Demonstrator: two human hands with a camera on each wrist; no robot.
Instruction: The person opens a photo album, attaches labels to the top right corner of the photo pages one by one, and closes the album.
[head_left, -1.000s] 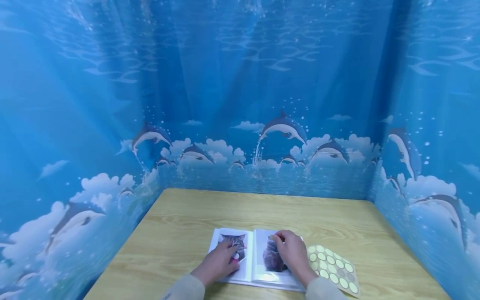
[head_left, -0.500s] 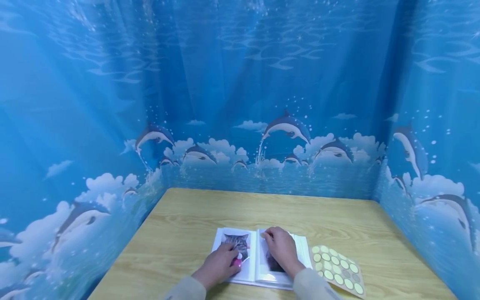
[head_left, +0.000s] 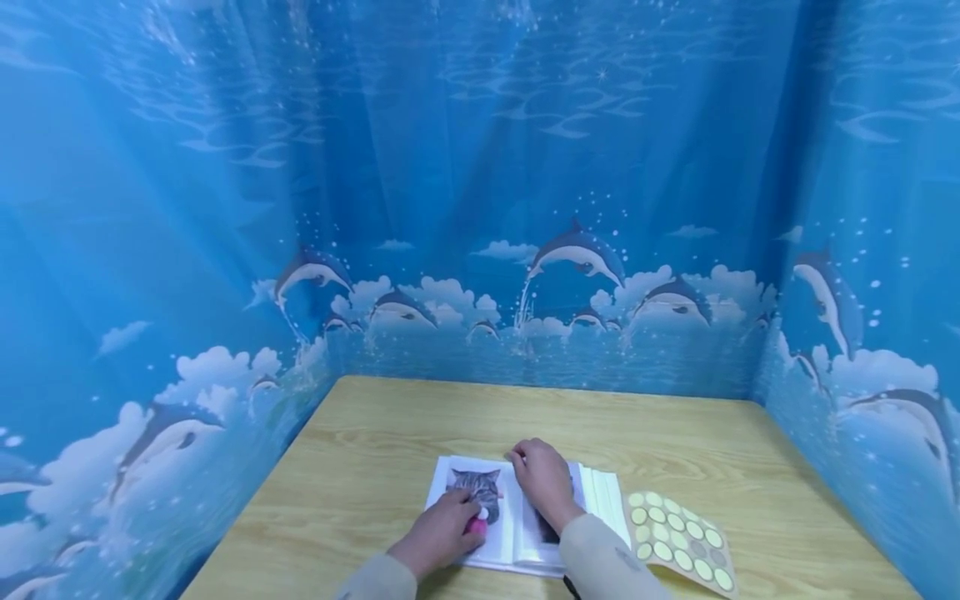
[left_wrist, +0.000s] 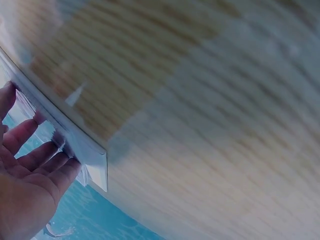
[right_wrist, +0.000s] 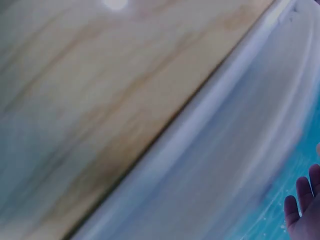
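A photo album (head_left: pixel 491 557) lies spread on the wood-look table (head_left: pixel 390 433). On its left page is a picture of a tabby cat (head_left: pixel 478 482). My left hand (head_left: pixel 444 527) rests on that page, its fingers spread and touching it in the left wrist view; a pink patch shows beside the thumb. My right hand (head_left: pixel 543 482) pinches the right-hand page near its top with thumb and forefinger together. That page is raised, and the hand covers much of its dark cat picture (head_left: pixel 551 527). White pages (head_left: pixel 606 500) show under it at the right.
Right of the album lies a sheet of pale yellow round stickers (head_left: pixel 678 542), curling up at its near edge, with grey spots among the dots. A blue dolphin-print curtain (head_left: pixel 450 208) encloses the back and both sides of the table.
My right hand has moved left and away from me, and the right page has come up with it, baring white pages at the right. My left hand stays on the left page.
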